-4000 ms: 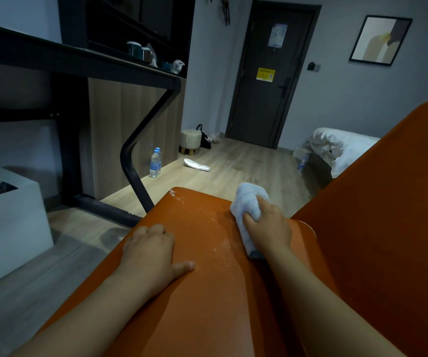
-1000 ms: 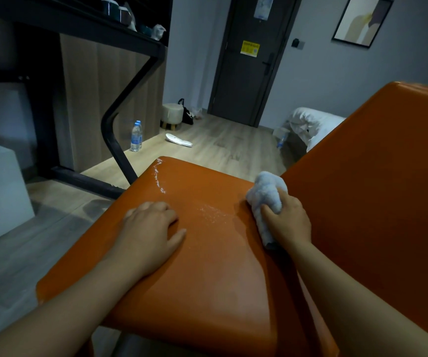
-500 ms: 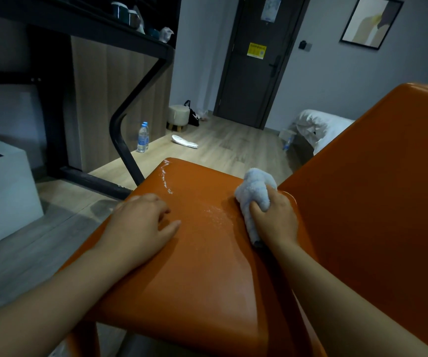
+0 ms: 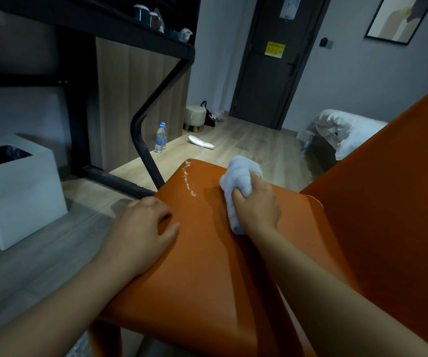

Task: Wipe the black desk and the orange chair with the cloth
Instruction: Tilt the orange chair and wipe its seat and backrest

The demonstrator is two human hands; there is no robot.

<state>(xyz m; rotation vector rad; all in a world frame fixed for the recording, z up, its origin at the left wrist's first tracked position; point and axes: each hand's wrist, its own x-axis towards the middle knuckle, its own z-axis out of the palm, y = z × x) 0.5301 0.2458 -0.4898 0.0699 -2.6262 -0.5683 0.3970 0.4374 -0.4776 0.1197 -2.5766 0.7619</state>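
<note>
Head view: right hand (image 4: 258, 204) was clenched around the bunched white cloth (image 4: 238, 180), pressing it on the orange chair (image 4: 202, 266) seat near the far edge. Left hand (image 4: 140, 230) lay flat, fingers loosely spread, bracing the seat's left edge. Risks: the white streak (image 4: 189, 180) by the far-left corner sat just outside the cloth and could get skipped; a balled cloth covers little area; the backrest looked untouched. Black desk (image 4: 135, 32) stood well apart, to the left.
</note>
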